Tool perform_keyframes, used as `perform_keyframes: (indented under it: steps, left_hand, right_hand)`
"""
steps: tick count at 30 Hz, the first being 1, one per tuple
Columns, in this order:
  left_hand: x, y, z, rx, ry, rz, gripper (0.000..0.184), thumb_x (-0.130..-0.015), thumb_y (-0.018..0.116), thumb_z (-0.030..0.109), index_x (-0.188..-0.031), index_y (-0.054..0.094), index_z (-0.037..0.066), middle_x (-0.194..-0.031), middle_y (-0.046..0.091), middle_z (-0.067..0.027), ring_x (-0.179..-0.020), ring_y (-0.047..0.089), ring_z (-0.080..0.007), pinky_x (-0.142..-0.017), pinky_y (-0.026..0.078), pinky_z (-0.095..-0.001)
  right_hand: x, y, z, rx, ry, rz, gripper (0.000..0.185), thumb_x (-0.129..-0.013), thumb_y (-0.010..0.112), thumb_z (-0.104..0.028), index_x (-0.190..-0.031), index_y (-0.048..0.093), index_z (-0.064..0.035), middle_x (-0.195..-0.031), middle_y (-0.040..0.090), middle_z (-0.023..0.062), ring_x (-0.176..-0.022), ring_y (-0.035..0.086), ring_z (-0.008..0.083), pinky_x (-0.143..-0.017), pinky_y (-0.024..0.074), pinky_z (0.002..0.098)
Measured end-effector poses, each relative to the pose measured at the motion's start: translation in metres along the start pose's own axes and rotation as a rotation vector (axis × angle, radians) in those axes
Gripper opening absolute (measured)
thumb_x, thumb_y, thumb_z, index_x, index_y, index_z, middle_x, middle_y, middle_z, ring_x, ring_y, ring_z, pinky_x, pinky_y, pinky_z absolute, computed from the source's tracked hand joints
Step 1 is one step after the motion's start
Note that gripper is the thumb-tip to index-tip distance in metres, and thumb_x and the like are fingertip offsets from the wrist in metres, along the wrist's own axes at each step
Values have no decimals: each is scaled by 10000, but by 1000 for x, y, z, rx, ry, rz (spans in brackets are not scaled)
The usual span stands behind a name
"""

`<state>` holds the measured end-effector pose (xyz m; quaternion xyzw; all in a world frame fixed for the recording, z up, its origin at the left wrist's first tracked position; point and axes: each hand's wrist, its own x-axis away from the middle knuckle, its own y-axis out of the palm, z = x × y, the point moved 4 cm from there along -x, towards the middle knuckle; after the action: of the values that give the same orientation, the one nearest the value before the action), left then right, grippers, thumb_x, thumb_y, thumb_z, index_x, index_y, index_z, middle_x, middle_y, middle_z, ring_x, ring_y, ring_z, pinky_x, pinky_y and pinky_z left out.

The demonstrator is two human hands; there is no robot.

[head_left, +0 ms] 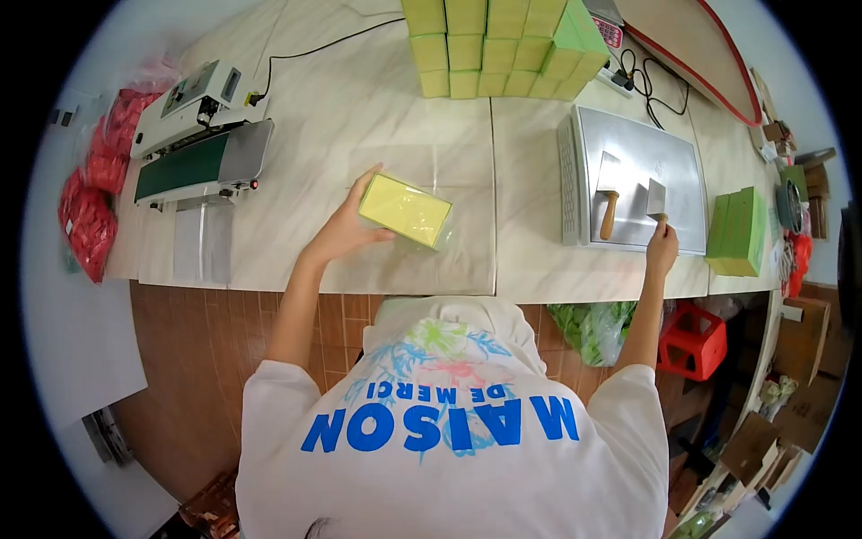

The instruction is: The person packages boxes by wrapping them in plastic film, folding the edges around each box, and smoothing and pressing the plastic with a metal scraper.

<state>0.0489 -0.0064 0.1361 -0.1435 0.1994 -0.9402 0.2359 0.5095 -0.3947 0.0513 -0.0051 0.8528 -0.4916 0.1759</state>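
My left hand (350, 221) grips one end of a yellow-green box (406, 211) in clear film, tilted above the marble-patterned table (332, 117). At the right, my right hand (662, 249) is closed on the wooden handle of a scraper (657, 198), whose metal blade lies over a silver hot plate (669, 162). A second scraper (609, 211) with a wooden handle rests on the same plate, left of the held one.
Stacked green boxes (485, 54) stand at the back; more boxes (738, 232) are right of the plate. A sealing machine (202, 135) sits at the left, beside red bags (90, 211). Black cables (648, 85) lie behind the plate. A red stool (693, 341) is below the table.
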Motion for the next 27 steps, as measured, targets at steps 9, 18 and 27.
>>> perform_keyframes:
  steps: [9,18,27]
  left_hand:
    - [-41,7,-13,46,37,146,889,-666,887,248,-1354,358,53,-1347,480,-126,-1272,460,-244,-1033,405,-360]
    - [-69,96,28,173,83,520,826,-738,840,260,-1287,281,0,-1216,476,-164,-1094,518,-258,-934,454,-371]
    - [-12,156,51,514,164,119,605,-991,512,287,-1426,159,59,-1374,401,-191,-1273,415,-275,-1039,358,-405]
  right_hand:
    - [25,25,-7,49,47,46,415,-954,544,-319,-1202,592,11,-1073,626,191,-956,593,354,-822,465,437]
    - [194,20,-226,-728,-425,-505,723,-786,769,-222,-1367,412,16,-1340,456,238,-1241,439,382,-1050,356,436]
    - [219,9,-224,-888,-56,-305,1073,-696,856,-218,-1462,158,61,-1369,352,222,-1294,374,328,-1088,313,405]
